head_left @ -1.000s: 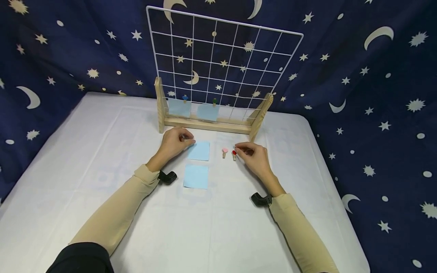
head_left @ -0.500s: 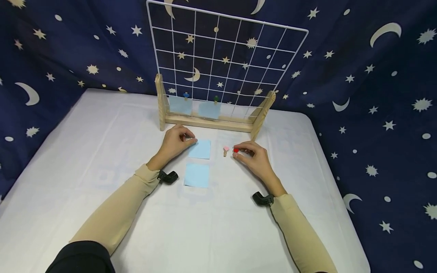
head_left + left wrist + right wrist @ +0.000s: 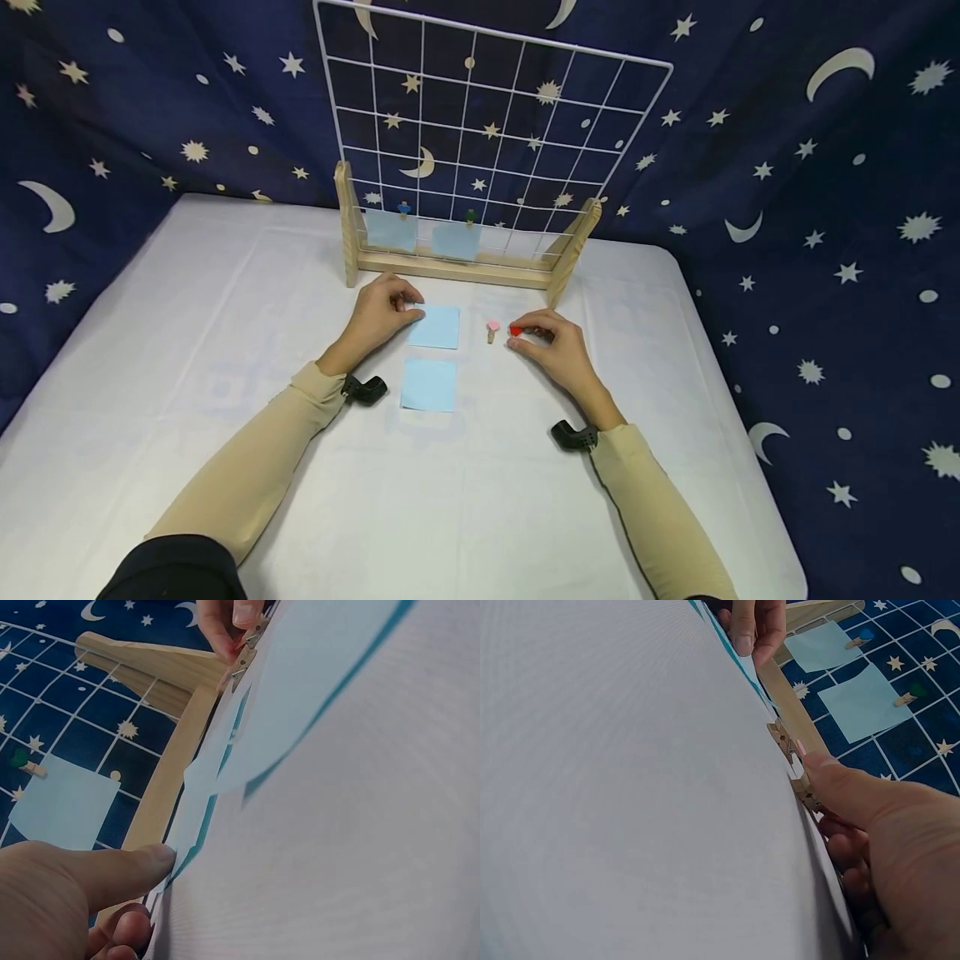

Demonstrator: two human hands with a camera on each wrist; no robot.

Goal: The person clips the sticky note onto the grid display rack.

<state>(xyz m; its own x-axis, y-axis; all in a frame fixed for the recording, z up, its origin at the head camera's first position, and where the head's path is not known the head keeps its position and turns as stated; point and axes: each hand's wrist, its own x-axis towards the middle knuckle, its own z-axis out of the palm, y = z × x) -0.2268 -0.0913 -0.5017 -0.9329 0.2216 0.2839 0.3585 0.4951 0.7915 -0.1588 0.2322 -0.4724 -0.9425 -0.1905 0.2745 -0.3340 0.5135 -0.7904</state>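
Two light blue paper squares lie on the white table, the farther blue paper above the nearer sheet. My left hand pinches the upper left edge of the farther one; in the left wrist view its thumb lies over the paper's edge. My right hand holds a small wooden clothespin with a red top between thumb and index finger. Just left of it lies a clothespin with a pink heart. The red clothespin's lower part is partly hidden by the fingers in the head view.
Behind the hands stands a white wire grid in a wooden base. Two blue papers hang on it, one under a blue-topped clothespin, one under a green-topped clothespin. A star-patterned cloth surrounds the table.
The right fingers have closed round the red clothespin, which lay on the table at their tips before. The left hand has stayed at the paper's edge. The head view has shifted slightly.
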